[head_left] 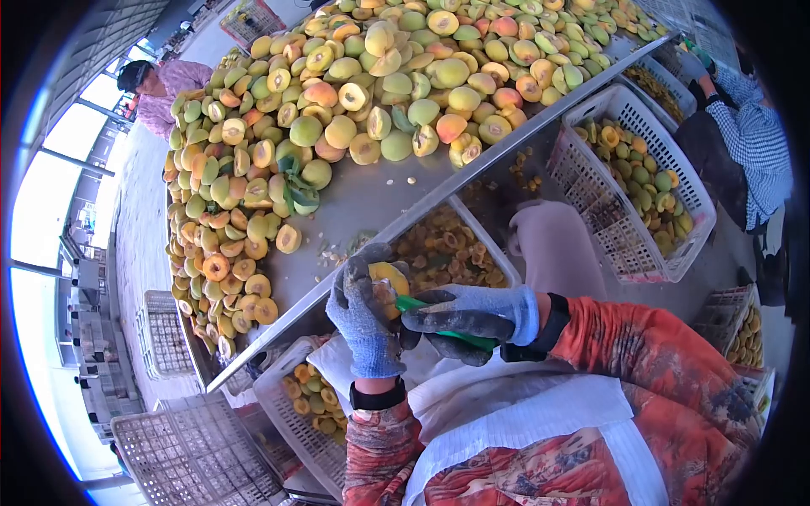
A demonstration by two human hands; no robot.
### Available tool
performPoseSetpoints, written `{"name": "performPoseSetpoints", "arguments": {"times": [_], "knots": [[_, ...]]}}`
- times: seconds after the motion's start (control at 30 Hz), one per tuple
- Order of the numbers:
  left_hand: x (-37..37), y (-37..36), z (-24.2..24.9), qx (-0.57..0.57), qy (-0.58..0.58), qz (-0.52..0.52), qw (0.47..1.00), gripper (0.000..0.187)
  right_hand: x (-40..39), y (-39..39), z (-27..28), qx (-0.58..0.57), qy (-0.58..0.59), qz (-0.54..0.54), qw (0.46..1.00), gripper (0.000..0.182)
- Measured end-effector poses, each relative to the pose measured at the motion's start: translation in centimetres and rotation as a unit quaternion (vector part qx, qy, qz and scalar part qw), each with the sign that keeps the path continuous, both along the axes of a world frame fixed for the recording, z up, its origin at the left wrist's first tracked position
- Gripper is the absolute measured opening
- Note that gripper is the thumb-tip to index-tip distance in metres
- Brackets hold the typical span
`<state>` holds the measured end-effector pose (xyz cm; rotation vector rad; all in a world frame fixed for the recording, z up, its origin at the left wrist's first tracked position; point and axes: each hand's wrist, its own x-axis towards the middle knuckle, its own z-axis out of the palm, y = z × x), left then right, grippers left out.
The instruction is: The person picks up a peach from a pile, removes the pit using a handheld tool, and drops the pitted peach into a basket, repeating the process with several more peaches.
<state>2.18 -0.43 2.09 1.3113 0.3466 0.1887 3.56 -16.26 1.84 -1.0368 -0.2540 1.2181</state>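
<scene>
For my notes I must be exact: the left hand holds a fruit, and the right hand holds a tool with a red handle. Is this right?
Not quite: the handle is green, not red, as the head view shows. The left hand does hold a fruit, and the right hand the tool.

L grip point(364, 314) nr R grip point(471, 315), both curled

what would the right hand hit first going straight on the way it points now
Most likely the fruit in the left hand: the right hand points its green tool that way, though exact depth is hard to judge.
</scene>
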Motion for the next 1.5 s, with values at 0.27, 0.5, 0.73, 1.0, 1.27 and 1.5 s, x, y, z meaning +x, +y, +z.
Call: {"name": "performPoseSetpoints", "arguments": {"times": [0.27, 0.5, 0.73, 1.0, 1.27, 1.5], "knots": [[2.5, 0.7, -2.8, -0.082, -0.005, 0.041, 0.996, 0.033, 1.1, -1.4, 1.2, 0.043, 0.006, -0.063, 0.997, 0.038], [2.4, 1.1, -3.1, -0.014, -0.005, 0.017, 1.0, 0.033, 1.7, 1.1, -2.2, -0.094, -0.375, -0.16, 0.908, 0.03], [-1.4, 6.5, 0.9, 0.096, 0.036, 0.095, 0.99, 0.033, 1.3, 1.3, -1.5, 0.075, 0.016, 0.038, 0.996, 0.026], [-7.6, 22.8, -2.8, 0.597, 0.16, -0.032, 0.785, 0.022, 2.7, 1.0, -6.3, -0.138, -0.028, 0.005, 0.99, 0.03], [15.4, 24.2, -11.6, 0.423, 0.182, 0.031, 0.887, 0.045, 4.8, -0.3, -6.2, -0.204, -0.123, -0.048, 0.97, 0.029], [12.1, 14.5, -6.6, 0.072, 0.135, 0.021, 0.988, 0.053, 4.0, -0.1, -7.1, -0.208, -0.322, -0.074, 0.921, 0.033]]}}
